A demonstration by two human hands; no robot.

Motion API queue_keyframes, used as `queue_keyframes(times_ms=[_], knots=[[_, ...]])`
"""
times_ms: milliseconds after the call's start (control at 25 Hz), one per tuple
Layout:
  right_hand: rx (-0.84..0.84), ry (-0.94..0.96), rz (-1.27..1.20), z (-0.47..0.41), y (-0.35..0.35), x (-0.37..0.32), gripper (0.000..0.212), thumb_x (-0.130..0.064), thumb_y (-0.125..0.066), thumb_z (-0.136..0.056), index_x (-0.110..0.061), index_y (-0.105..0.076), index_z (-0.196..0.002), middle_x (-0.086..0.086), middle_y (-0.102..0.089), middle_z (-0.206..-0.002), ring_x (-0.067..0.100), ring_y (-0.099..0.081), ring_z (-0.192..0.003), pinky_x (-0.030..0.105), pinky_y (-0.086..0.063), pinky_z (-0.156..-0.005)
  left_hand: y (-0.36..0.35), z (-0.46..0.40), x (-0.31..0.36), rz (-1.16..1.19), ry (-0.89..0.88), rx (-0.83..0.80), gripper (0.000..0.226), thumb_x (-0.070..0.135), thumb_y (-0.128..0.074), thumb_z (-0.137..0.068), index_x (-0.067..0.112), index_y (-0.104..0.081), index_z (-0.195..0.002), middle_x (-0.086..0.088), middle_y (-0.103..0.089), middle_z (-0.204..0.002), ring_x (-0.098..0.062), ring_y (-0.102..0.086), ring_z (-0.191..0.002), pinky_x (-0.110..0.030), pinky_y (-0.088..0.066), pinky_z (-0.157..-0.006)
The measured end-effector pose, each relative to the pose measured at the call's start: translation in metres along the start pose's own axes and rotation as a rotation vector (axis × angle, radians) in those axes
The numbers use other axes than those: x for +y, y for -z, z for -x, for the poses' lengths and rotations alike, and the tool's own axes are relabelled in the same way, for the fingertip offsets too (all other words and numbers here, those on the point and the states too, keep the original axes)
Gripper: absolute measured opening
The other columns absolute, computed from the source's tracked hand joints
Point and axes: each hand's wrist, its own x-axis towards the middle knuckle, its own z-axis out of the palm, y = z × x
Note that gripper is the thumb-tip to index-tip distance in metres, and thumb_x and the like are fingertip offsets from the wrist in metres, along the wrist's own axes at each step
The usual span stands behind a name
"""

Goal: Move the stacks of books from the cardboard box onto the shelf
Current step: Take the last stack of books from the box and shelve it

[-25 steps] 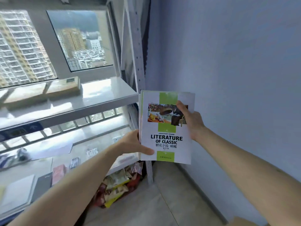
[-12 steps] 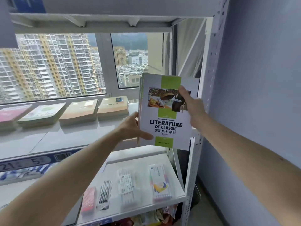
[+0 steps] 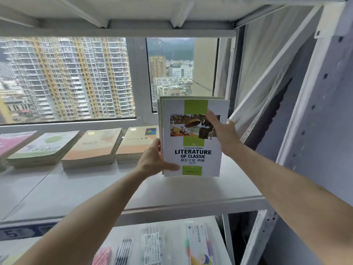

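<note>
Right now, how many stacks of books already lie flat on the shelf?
4, in one row along the shelf: pink stack cut off by the left edge, green stack, orange stack, yellow stack. More may lie out of frame.

Your two hands hold a stack of books (image 3: pixel 193 138) upright over the right end of the shelf (image 3: pixel 76 190), your left hand (image 3: pixel 154 161) at its lower left edge, your right hand (image 3: pixel 222 129) on its right side. To its left, four other stacks (image 3: pixel 95 148) lie flat in a row along the back of the shelf, the nearest just beside your left hand. Behind them stands the window (image 3: pixel 66 79). Below the shelf, a lower shelf (image 3: pixel 215 232) carries small packages (image 3: pixel 198 243) side by side. An upright post (image 3: pixel 309 121) rises at your right.
</note>
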Motion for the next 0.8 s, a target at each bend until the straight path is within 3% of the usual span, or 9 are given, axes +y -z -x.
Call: queue_keyframes(times_ms=[160, 240, 360, 400, 480, 560, 640, 680, 800], knots=[[0.006, 0.013, -0.004, -0.017, -0.005, 0.017, 0.132, -0.082, -0.076, -0.036, -0.007, -0.042, -0.138, 0.005, -0.063, -0.121, 0.024, -0.059, -0.113, 0.047, -0.047, -0.103, -0.003, -0.013, -0.015, -0.028, -0.015, -0.019, 0.098, 0.051, -0.092, -0.028, 0.027, -0.047, -0.112, 0.011, -0.065, -0.101, -0.014, -0.065, -0.092, -0.039, -0.061, -0.076], [0.004, 0.027, -0.044, -0.023, -0.004, 0.023, 0.100, -0.072, -0.078, -0.043, -0.014, -0.053, -0.121, -0.006, -0.065, -0.101, 0.023, -0.063, -0.106, 0.042, -0.052, -0.094, -0.005, -0.017, -0.021, -0.002, -0.031, -0.037, 0.097, 0.048, -0.094, -0.030, 0.028, -0.046, -0.112, 0.009, -0.066, -0.104, -0.014, -0.066, -0.092, -0.038, -0.061, -0.075], [-0.118, 0.095, -0.099, -0.028, 0.000, 0.031, 0.059, -0.053, -0.084, -0.064, -0.024, -0.058, -0.109, -0.006, -0.075, -0.098, 0.021, -0.068, -0.105, 0.050, -0.049, -0.099, -0.009, -0.021, -0.029, 0.074, -0.054, -0.085, 0.097, 0.037, -0.097, -0.034, 0.031, -0.042, -0.114, 0.005, -0.066, -0.107, -0.017, -0.067, -0.099, -0.041, -0.063, -0.074], [-0.175, 0.121, -0.106, -0.029, 0.003, 0.032, 0.060, -0.052, -0.081, -0.068, -0.022, -0.059, -0.115, -0.005, -0.076, -0.104, 0.020, -0.068, -0.107, 0.053, -0.046, -0.102, -0.011, -0.021, -0.030, 0.102, -0.067, -0.105, 0.097, 0.034, -0.097, -0.035, 0.033, -0.040, -0.114, 0.004, -0.064, -0.109, -0.017, -0.067, -0.102, -0.041, -0.063, -0.073], [-0.263, 0.151, -0.124, -0.031, 0.007, 0.034, 0.085, -0.059, -0.080, -0.064, -0.013, -0.054, -0.131, 0.007, -0.070, -0.121, 0.029, -0.063, -0.117, 0.054, -0.042, -0.104, -0.016, -0.021, -0.033, 0.146, -0.109, -0.123, 0.100, 0.027, -0.098, -0.040, 0.032, -0.037, -0.119, -0.001, -0.058, -0.117, -0.017, -0.063, -0.111, -0.041, -0.061, -0.081], [-0.301, 0.150, -0.151, -0.033, 0.006, 0.035, 0.099, -0.062, -0.080, -0.062, -0.010, -0.047, -0.140, 0.013, -0.062, -0.132, 0.034, -0.055, -0.125, 0.056, -0.038, -0.107, -0.021, -0.020, -0.035, 0.192, -0.136, -0.118, 0.103, 0.026, -0.097, -0.043, 0.024, -0.036, -0.127, 0.005, -0.054, -0.122, -0.013, -0.060, -0.115, -0.040, -0.058, -0.089], [-0.288, 0.120, -0.184, -0.036, 0.001, 0.039, 0.091, -0.056, -0.077, -0.068, -0.014, -0.044, -0.142, 0.009, -0.061, -0.134, 0.032, -0.053, -0.128, 0.058, -0.034, -0.111, -0.025, -0.019, -0.035, 0.226, -0.142, -0.103, 0.105, 0.024, -0.097, -0.047, 0.014, -0.038, -0.132, 0.024, -0.051, -0.114, -0.005, -0.060, -0.112, -0.035, -0.058, -0.090], [-0.273, 0.120, -0.183, -0.039, -0.002, 0.041, 0.084, -0.051, -0.077, -0.071, -0.015, -0.046, -0.141, 0.007, -0.064, -0.130, 0.030, -0.056, -0.125, 0.057, -0.035, -0.110, -0.027, -0.019, -0.035, 0.236, -0.142, -0.095, 0.102, 0.022, -0.097, -0.050, 0.012, -0.040, -0.134, 0.024, -0.048, -0.114, -0.005, -0.058, -0.113, -0.034, -0.057, -0.091], [-0.210, 0.148, -0.157, -0.042, -0.013, 0.044, 0.064, -0.044, -0.082, -0.069, -0.017, -0.061, -0.123, 0.003, -0.074, -0.110, 0.028, -0.067, -0.109, 0.050, -0.050, -0.099, -0.030, -0.022, -0.034, 0.215, -0.134, -0.071, 0.088, 0.019, -0.095, -0.060, 0.017, -0.046, -0.134, 0.004, -0.043, -0.120, -0.012, -0.053, -0.117, -0.022, -0.056, -0.087]])
